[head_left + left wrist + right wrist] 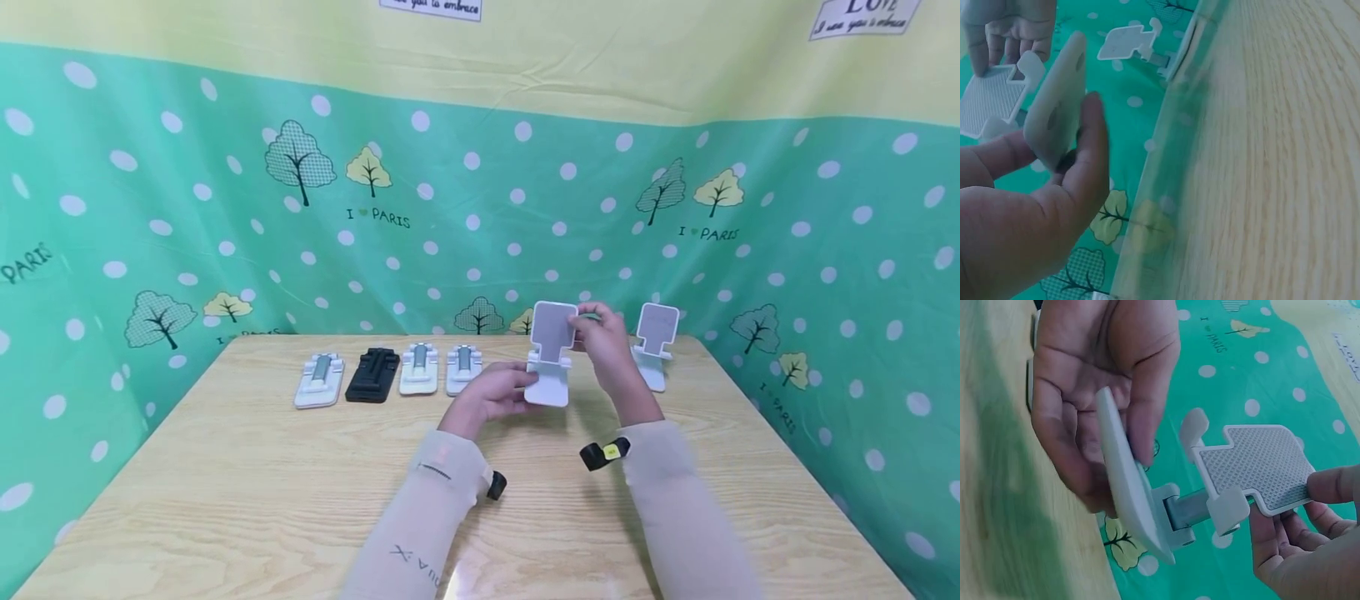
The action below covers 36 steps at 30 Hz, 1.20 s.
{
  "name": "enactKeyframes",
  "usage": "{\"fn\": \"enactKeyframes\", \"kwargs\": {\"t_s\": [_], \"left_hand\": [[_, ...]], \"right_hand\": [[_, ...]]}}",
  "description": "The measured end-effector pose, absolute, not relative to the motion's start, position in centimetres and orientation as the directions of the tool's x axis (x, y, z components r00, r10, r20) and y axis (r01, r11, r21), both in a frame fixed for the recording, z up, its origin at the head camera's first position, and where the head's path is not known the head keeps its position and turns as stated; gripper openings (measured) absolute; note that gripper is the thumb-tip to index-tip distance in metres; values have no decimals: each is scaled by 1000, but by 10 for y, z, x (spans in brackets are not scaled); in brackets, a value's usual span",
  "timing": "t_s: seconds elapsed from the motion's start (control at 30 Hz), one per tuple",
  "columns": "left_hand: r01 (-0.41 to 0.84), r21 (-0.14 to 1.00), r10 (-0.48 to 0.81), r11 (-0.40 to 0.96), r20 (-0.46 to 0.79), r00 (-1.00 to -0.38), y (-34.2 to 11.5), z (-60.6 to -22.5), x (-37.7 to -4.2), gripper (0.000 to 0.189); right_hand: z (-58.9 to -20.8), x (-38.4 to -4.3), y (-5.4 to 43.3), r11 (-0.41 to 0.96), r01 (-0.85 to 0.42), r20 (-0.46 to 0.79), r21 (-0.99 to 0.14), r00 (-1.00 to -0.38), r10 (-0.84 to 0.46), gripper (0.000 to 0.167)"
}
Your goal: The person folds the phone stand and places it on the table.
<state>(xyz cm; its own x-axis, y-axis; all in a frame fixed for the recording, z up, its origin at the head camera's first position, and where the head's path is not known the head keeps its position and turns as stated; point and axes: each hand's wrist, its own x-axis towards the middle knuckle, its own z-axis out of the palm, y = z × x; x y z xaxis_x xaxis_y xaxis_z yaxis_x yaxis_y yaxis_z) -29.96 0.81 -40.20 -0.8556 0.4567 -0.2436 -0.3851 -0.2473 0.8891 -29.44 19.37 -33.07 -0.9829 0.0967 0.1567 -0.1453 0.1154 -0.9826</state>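
White unfolded phone stand (553, 348) is held up off the wood-grain table (262, 500), over its far part, right of centre. Left hand (497, 392): fingers and thumb bent around the base (549, 390), thumb against the inner face, fingers behind the outer face; the gap between them is about the base's thickness. Right hand (606, 342): pinches the edge of the upper plate (1260, 464), thumb at the margin of its grey textured pad, fingers on the back. Hinge arm (1191, 509) shows between base and plate; the two supporting lips stand out from the plate's lower edge. Base is tilted in the right wrist view. To the right, well apart from the held stand's base, a second unfolded white stand (660, 329) stands on the table near its far right corner. To the left, in a row along the far part, four folded stands: a white one (320, 383), a black one (372, 377), then two more white ones (418, 371), the last just beside the left hand. Beige sleeves (686, 508) cover both forearms; a black strap device (606, 453) sits at the right wrist. Green dotted curtain (450, 267) hangs behind.
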Motion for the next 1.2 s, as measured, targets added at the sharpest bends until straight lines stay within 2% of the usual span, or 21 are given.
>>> {"fn": "enactKeyframes", "kwargs": {"t_s": [0.13,0.37,0.63,0.8,0.97,1.2], "left_hand": [[-390,877,430,-281,-248,-868,8,-402,-299,40],[-401,869,387,-290,-276,-880,3,-403,-299,41],[-413,862,378,-294,-292,-879,1,-400,-300,41],[-419,861,394,-290,-291,-872,0,-398,-300,41],[-411,869,397,-275,-287,-872,0,-395,-299,42],[-410,871,400,-272,-286,-871,1,-395,-297,43]], "right_hand": [[-331,-296,191,142,-130,143,-981,-986,87,21],[-330,-295,192,291,-185,203,-939,-979,32,31],[-329,-294,189,475,-288,316,-832,-948,-22,46],[-328,-293,185,577,-320,372,-751,-928,-31,51],[-328,-292,183,611,-361,430,-704,-902,-38,51],[-328,-287,184,609,-383,460,-695,-887,-33,48]]}}
